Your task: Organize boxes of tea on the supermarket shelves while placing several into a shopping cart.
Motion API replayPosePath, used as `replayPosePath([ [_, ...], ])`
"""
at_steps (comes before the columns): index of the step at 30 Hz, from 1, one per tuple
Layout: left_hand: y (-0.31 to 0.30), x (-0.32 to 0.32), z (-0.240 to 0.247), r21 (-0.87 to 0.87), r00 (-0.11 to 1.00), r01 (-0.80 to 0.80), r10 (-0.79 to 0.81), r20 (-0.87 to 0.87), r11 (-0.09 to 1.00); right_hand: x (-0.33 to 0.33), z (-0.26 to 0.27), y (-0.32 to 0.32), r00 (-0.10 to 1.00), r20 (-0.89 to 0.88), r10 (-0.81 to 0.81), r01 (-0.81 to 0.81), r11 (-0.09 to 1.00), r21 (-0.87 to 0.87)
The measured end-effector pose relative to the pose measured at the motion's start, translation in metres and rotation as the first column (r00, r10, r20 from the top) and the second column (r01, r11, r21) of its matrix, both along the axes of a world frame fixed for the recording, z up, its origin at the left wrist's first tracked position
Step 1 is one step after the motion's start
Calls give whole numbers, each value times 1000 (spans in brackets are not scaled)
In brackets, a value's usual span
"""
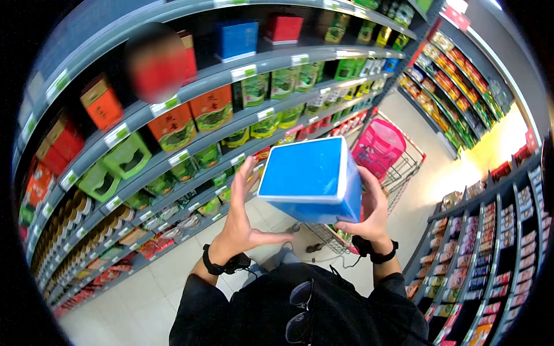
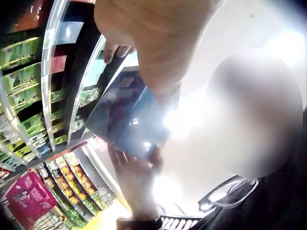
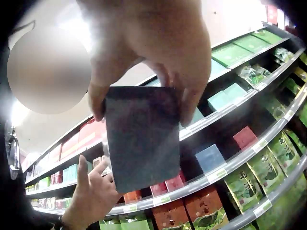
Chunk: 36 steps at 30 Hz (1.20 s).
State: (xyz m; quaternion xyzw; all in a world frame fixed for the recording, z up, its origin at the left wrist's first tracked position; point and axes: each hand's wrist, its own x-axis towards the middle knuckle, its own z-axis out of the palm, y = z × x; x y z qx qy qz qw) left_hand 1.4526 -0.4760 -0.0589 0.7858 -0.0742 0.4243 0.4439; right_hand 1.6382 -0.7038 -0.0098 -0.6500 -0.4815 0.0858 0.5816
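A blue box with a whitish rim around its bright blue top is held up in front of the chest. My right hand grips its right side, thumb at the lower front edge and fingers along the far side. In the right wrist view that hand spans the dark face of the box, between thumb and fingers. My left hand is beside the left side of the box, fingers straight and thumb spread wide. The left wrist view has the box partly hidden behind the left hand.
Shelves of boxed and bagged goods curve along the left; another blue box stands there beside a red box. A shopping cart with a pink bag is beyond the right hand. More shelving lines the right.
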Motion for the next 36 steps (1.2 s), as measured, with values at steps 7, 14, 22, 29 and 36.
replayPosePath([
  [7,31,-57,25,-341,959,232,-272,-74,911,-11,18,51,908,174,382,-380,924,-47],
  [14,43,-65,33,341,844,-511,385,373,789,-11,33,117,949,-149,278,-269,960,73],
  [22,56,-20,36,596,741,-671,373,558,442,15,39,123,725,-447,524,-600,799,-37],
  [29,46,52,68,211,795,-588,510,329,780,78,-16,140,400,-726,560,-499,797,340],
  [36,5,98,78,128,879,-475,475,31,871,115,-63,169,-262,-555,790,-286,485,826],
])
